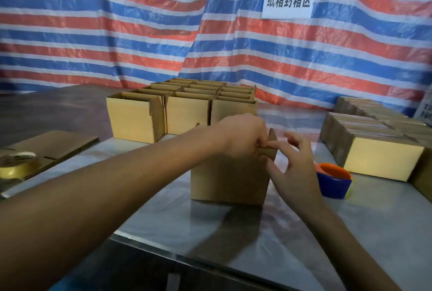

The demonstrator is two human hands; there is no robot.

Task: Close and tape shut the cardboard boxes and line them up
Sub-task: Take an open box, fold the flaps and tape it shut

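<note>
A small brown cardboard box (226, 180) stands on the metal table (233, 232) in front of me, its top flaps partly up. My left hand (243, 136) lies over the box's top with its fingers curled on a flap at the right edge. My right hand (297, 162) pinches that same flap from the right side, the other fingers spread. A blue and orange tape dispenser (333, 180) sits just right of the box. The inside of the box is hidden by my hands.
Several open boxes (182, 108) stand in rows at the back middle. Closed boxes (378, 143) are lined up at the right. A roll of yellowish tape (17, 164) and a flat cardboard sheet (53, 143) lie at the left. A striped tarp hangs behind.
</note>
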